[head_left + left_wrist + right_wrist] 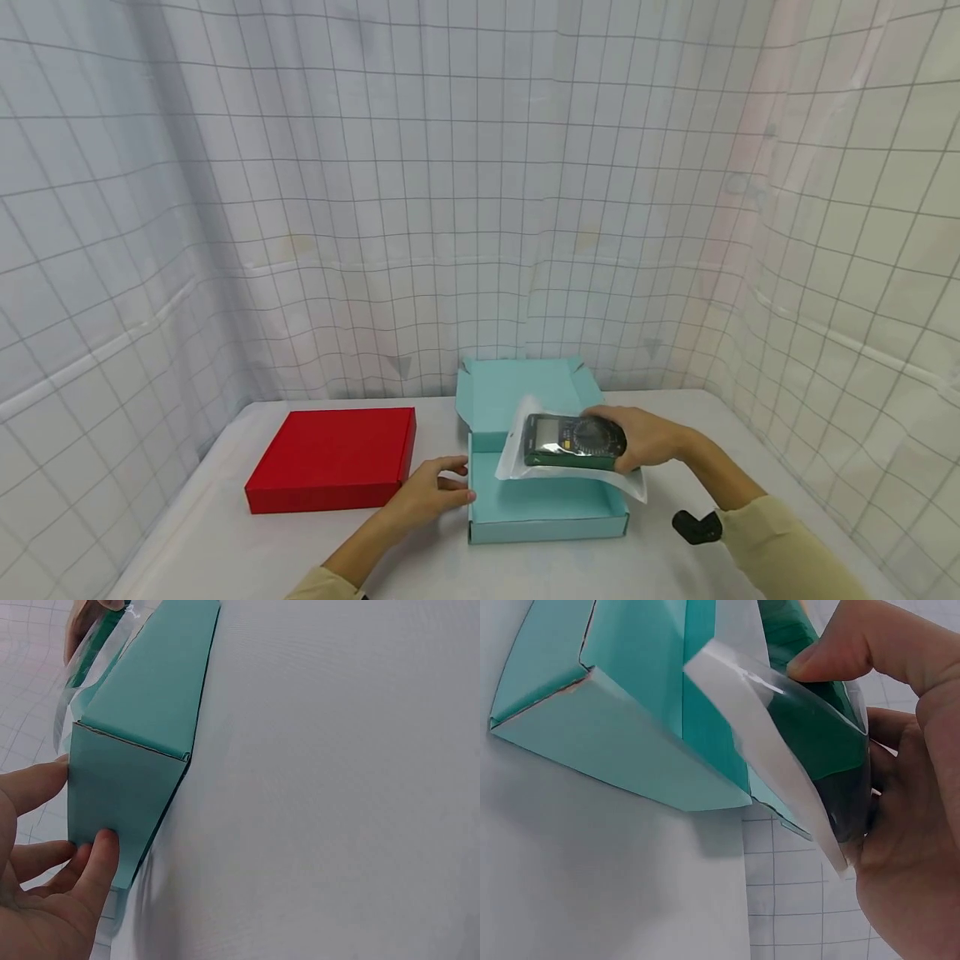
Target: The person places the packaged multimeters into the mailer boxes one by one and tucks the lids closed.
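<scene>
Right grip (647, 437), bagged multimeter (573, 442); open box (547, 531) beneath

A closed red box (337, 458) lies flat on the left part of a white table (315, 554), its lid face up and its front wall visible. The tabletop is pale and smooth, with rounded far corners. Beyond it hangs a white curtain (480, 183) printed with a grid of thin grey lines, enclosing the table at the back and on both sides. The lines waver along the folds; a paler horizontal band crosses the lower back portion, and faint yellowish patches show above it. The right side appears warmer in tint, the left bluish.
</scene>
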### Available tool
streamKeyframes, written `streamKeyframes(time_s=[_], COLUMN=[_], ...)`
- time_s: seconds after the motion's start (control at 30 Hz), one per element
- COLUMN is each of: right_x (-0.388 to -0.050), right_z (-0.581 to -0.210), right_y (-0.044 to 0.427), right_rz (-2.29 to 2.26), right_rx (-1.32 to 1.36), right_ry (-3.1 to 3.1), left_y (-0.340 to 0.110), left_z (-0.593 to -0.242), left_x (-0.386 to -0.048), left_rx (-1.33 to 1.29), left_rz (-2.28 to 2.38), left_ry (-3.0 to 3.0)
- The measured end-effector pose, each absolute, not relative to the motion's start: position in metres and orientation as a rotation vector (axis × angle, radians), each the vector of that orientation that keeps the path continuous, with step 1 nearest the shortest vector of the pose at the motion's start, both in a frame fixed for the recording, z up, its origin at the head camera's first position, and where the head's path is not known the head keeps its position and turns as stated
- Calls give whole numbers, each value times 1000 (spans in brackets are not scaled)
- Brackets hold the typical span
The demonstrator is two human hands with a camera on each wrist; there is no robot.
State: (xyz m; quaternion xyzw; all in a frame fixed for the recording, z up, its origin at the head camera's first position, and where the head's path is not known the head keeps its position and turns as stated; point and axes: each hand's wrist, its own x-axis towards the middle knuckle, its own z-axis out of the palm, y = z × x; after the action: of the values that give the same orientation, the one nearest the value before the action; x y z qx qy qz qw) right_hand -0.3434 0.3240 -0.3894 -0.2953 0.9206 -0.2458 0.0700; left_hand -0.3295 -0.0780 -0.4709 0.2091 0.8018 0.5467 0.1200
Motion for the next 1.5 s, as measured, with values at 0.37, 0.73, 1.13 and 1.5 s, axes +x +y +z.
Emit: streamKeyframes(time_s=[0.37, 0.73, 1.13, 1.5], right_x=[-348, -349, -347, -352], right_z=[-399, -404, -402, -404], right_y=[313, 301, 297, 290], right_rz=[-710, -685, -711, -674], right_rx=[-964, -1003, -987, -1021], right_ry=[2699, 2649, 2601, 2555], left_y=[-78, -80, -81, -79], left_z=[-473, -473, -473, -474], left_x=[-330, -327, -327, -330], left_rx=[626, 617, 607, 597], left_rz=[1596, 1614, 1624, 1628], left_ry=[2337, 2333, 2340, 2327])
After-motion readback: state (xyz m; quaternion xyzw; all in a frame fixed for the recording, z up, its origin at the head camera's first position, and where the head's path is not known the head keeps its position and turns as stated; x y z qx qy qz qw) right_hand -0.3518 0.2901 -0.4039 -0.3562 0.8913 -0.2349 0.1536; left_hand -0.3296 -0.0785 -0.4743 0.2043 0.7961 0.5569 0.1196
